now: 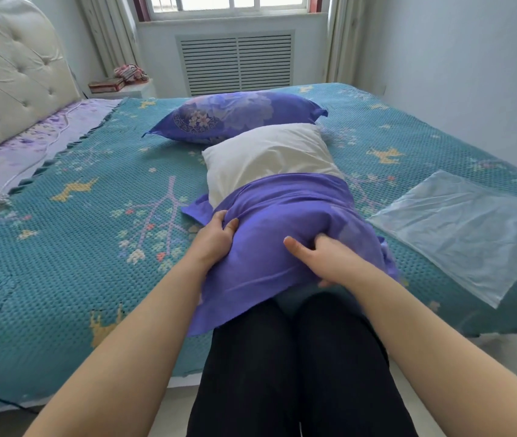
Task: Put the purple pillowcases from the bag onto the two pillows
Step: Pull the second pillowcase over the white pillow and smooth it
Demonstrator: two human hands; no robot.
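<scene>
With both hands, left hand (216, 238) and right hand (323, 260), bunching the purple pillowcase (282, 228) half over the white pillow (266, 159) on the bed (93, 216), its seemingly crumpled opening could snag

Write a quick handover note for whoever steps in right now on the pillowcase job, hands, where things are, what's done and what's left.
Left hand: grip on the purple pillowcase, left side near its closed end.
Right hand: grip on the same pillowcase, right side.
White pillow: lying on the bed, near half inside the pillowcase, far half bare.
Covered pillow: behind it, fully cased in purple floral fabric.
Plastic bag: flat on the bed to the right, looks empty.
Done: one pillow cased.
Left: pull the pillowcase over the rest of the white pillow.
</scene>
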